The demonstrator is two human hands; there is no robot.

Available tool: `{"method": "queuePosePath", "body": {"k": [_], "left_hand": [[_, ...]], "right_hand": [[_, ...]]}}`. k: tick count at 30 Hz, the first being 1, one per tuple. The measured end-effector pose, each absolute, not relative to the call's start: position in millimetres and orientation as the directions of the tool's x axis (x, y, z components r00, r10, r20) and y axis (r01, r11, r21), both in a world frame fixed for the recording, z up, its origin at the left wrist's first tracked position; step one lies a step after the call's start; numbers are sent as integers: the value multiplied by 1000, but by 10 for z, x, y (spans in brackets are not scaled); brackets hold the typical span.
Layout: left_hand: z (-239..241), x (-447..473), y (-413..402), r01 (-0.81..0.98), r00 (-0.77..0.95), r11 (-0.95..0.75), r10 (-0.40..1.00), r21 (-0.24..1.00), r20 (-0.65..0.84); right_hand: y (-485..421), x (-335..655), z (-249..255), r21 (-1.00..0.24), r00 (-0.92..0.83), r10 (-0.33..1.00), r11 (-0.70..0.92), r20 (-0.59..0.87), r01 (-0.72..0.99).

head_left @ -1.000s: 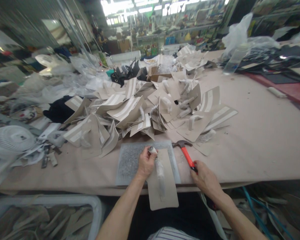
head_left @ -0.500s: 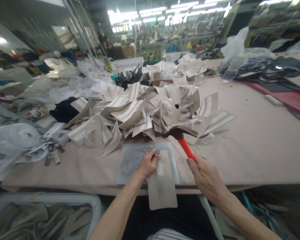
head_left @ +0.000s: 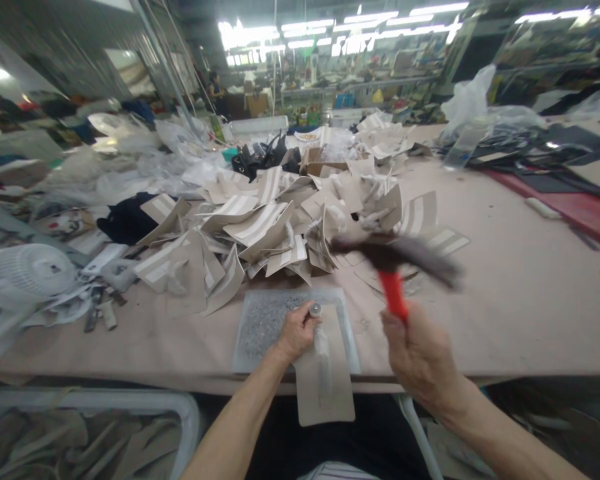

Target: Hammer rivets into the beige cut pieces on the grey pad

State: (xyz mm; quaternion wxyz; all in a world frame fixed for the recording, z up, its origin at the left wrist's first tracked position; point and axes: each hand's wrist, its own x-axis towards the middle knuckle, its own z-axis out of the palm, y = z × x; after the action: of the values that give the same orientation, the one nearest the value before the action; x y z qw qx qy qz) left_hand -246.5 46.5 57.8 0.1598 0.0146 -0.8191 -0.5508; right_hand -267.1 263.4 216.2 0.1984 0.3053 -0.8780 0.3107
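My left hand point(head_left: 296, 331) pinches a short, round metal punch point(head_left: 315, 309), upright at the top end of a beige panel point(head_left: 336, 393). A strip wrapped in clear plastic lies lengthwise on that panel. The panel's upper part rests on a grey, pitted slab point(head_left: 263, 323), and its lower end hangs past the table edge. My right hand point(head_left: 425, 353) is closed round the red handle of a claw hammer point(head_left: 397, 257). Blurred by motion, the hammer head is raised to the right of the punch, apart from it.
Beyond the slab lies a heap of beige panels point(head_left: 265, 227) with white strips. A white fan point(head_left: 27, 270) stands at left, above a grey bin point(head_left: 190, 413) of panels. Dark sheets point(head_left: 535, 160) lie at far right on the pinkish-covered table point(head_left: 505, 287). A person point(head_left: 215, 90) is far back.
My right hand has lifted the hammer towards me and slightly right; its head looks larger and blurred. My left hand, the punch and the panel stay in nearly the same place.
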Motion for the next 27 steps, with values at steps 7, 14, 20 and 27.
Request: {"method": "queuePosePath", "body": {"k": [7,14,20,27], "left_hand": [[585,-2458,473,165,-945,397,-200,903,260],[630,-2459,474,157,-953,358,-191,920,236],[623,-2450,481,146,-951,289,-222,946,214],[549,-2539,512,59,-926,17,-373,998,62]], "right_hand": [[2777,-2747,1645,-218,-789,-597,797,-144,-563],[3071,-3108,1170,-244,-916,-323,933,-237,-265],[2900,-2908,1088,-192,-822,-552,799,141,-569],[2200,-2366,1128,-181,-342,-940,336,-1,-924]]}}
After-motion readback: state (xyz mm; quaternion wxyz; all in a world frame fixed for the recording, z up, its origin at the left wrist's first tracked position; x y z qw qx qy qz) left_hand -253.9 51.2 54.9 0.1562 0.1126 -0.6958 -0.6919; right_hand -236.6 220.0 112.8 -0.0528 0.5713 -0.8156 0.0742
